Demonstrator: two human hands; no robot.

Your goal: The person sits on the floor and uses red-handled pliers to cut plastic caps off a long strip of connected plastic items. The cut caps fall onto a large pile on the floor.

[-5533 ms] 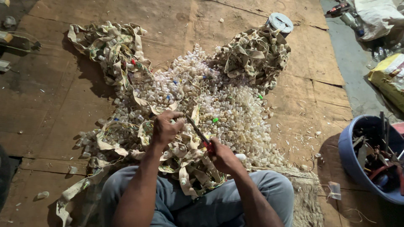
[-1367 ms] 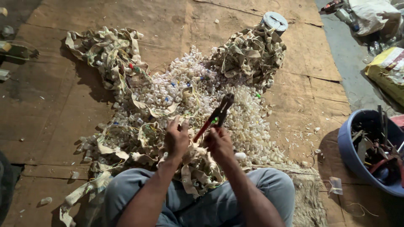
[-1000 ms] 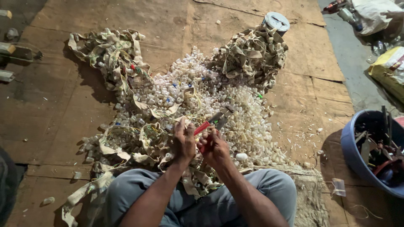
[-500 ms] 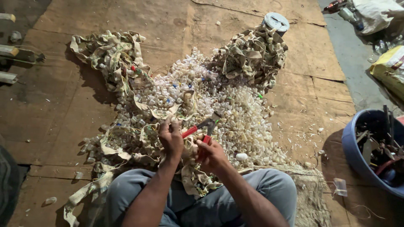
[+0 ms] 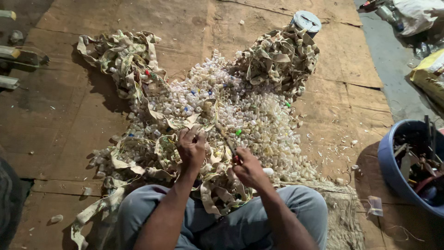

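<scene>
we sat cutting at a beige tangled tape strip (image 5: 203, 185) over the pale heap of small plastic caps (image 5: 240, 120).
our left hand (image 5: 192, 147) pinched the strip; our right hand (image 5: 249, 167) gripped red-handled cutters (image 5: 230, 147), which seemingly needed squeezing next.

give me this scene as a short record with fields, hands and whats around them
left hand: gripping a beige tangled strip studded with small sockets
right hand: closed on red-handled cutting pliers, tip toward the left hand
in front: heap of small clear plastic caps
floor: brown flattened cardboard sheets
right edge: blue plastic tub of tools
</scene>
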